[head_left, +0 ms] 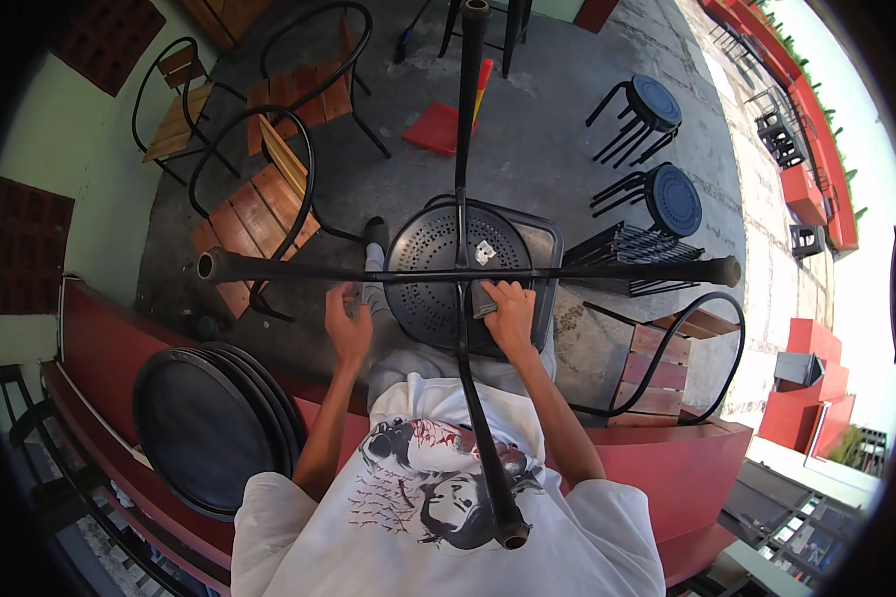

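Note:
A black metal cross-shaped base (463,149) with four tubular arms lies over a black round perforated stool seat (418,239) in front of me. My right hand (510,316) is closed on a small folded grey piece (483,299), perhaps sandpaper, just below the right arm of the cross and close to its centre. My left hand (348,323) is below the left arm of the cross, with its fingers loosely bent and apart and nothing visible in it. A crumpled white scrap (485,252) lies on the seat beyond the crossbar.
Wooden-slat chairs (259,214) with black tube frames stand at the left, another chair (657,373) at the right. Blue-topped stools (674,199) are beyond it. A red dustpan (433,129) lies ahead. Several black round tops (194,428) lean by the red ledge (667,478).

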A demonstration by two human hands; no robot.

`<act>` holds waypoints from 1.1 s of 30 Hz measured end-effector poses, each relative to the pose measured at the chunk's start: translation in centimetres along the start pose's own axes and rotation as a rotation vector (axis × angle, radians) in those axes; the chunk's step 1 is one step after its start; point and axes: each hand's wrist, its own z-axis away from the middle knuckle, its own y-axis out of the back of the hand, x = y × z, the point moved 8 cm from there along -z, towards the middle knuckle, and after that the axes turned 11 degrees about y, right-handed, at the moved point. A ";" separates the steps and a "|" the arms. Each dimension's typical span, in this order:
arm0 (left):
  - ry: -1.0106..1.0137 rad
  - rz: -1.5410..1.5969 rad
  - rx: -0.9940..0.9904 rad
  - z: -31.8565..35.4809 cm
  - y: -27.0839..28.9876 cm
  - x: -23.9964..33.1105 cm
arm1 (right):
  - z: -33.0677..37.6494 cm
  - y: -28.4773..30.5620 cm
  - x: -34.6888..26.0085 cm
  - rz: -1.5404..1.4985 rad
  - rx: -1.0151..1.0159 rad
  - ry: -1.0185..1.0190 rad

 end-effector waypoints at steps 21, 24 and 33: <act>0.147 0.352 -0.340 -2.4 -3.7 -2.4 | 7.3 1.2 -4.6 -0.498 -0.530 0.068; 0.165 0.391 -0.301 -2.3 -3.7 -2.8 | 8.6 0.3 -5.1 -0.701 -0.674 0.002; 0.167 0.319 -0.218 -2.2 -4.0 -2.2 | 8.5 4.4 -7.3 -1.158 -0.159 -0.453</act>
